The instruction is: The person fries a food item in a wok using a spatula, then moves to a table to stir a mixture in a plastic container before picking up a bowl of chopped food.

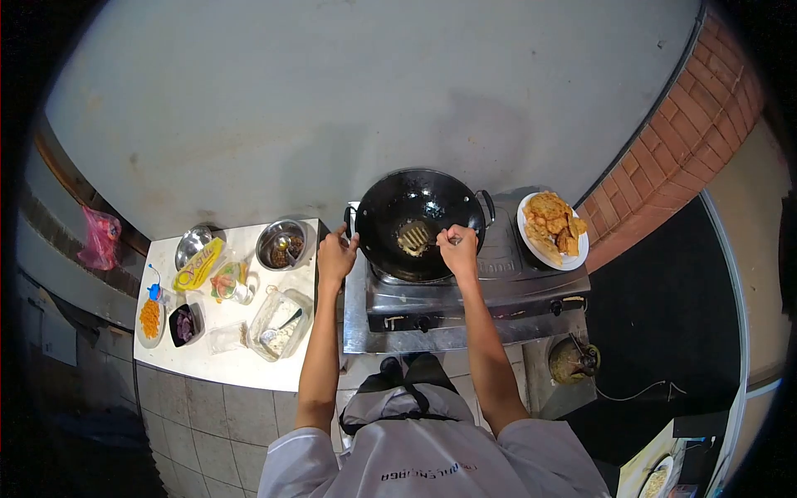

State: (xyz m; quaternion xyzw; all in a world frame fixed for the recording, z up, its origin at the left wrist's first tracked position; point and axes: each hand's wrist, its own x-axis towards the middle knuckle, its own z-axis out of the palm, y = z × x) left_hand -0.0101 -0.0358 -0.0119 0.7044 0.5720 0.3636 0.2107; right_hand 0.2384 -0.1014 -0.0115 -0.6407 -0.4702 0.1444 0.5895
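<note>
Grey wall [249, 100] rises behind a metal stove [498, 236]. At its front the right grip [458, 249] is curled closed, apparently around the handle of a slotted turner [415, 236], though the fingers hide most of that handle. The turner's head lies just left of this grip, inside the wok [386, 207], over some pale food too small to make out. It points leftward, its long axis running roughly crosswise from the grip toward the wok's middle. I judge the turner light and stiff, perhaps slick with oil, best held far up the handle; the food beneath is probably soft and easily torn.

Left grip [336, 257] is at the wok's left handle [350, 217]; whether its fingers wrap the loop or only touch it, I cannot tell. The wok looks rigid, fairly heavy and slippery inside, so its two loops are the sound holds; the line between them runs left to right.

Farther right of the right grip, a white plate [573, 265] bears fried pieces [548, 220], likely brittle. Left of the left grip stands the bench [207, 365], with a steel bowl [264, 246] near that hand.
</note>
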